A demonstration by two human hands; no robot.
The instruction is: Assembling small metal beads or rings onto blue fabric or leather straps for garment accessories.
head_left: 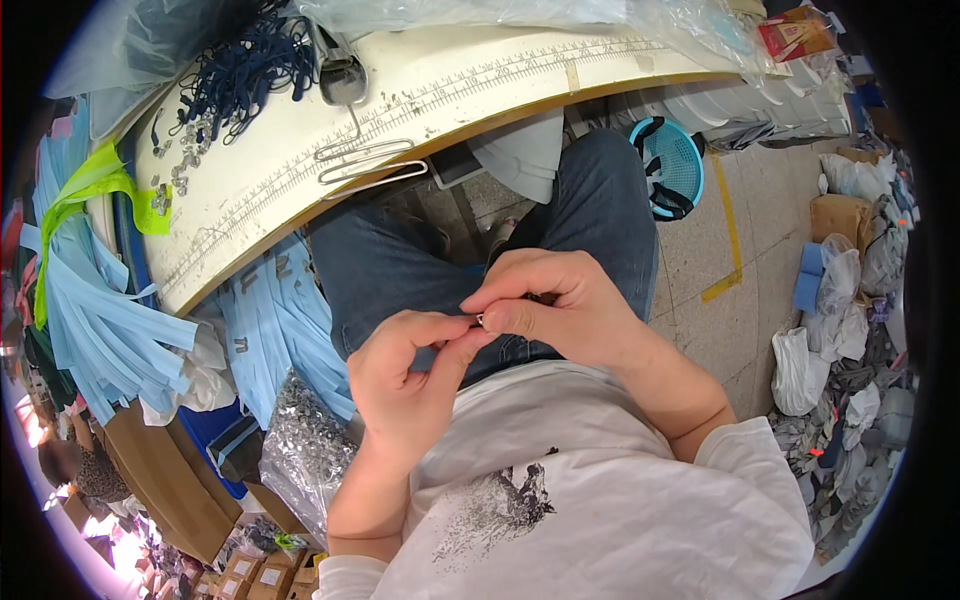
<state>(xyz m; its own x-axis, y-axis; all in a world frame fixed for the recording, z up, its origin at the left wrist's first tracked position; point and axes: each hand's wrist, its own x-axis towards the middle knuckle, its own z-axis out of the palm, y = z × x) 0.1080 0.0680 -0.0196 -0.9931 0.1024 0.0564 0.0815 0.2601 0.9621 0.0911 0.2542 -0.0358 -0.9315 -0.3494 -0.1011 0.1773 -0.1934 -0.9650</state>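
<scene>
Above my lap, my left hand (415,365) and my right hand (550,305) meet at the fingertips. Both are closed in a pinch around a small shiny piece (480,320) with a dark part beside it. Most of it is hidden by the fingers, so its kind cannot be made out. On the white table ahead lies a tangled heap of navy cords (245,75). Small clear or metallic fittings (185,165) are scattered next to it.
A ruler strip (400,105) runs along the table edge, where bent metal wire (370,165) sticks out. Light blue strips (110,290) hang at left; a plastic bag of small grey parts (305,430) stands below. A turquoise basket (675,170) sits on the floor; bags (800,370) pile up right.
</scene>
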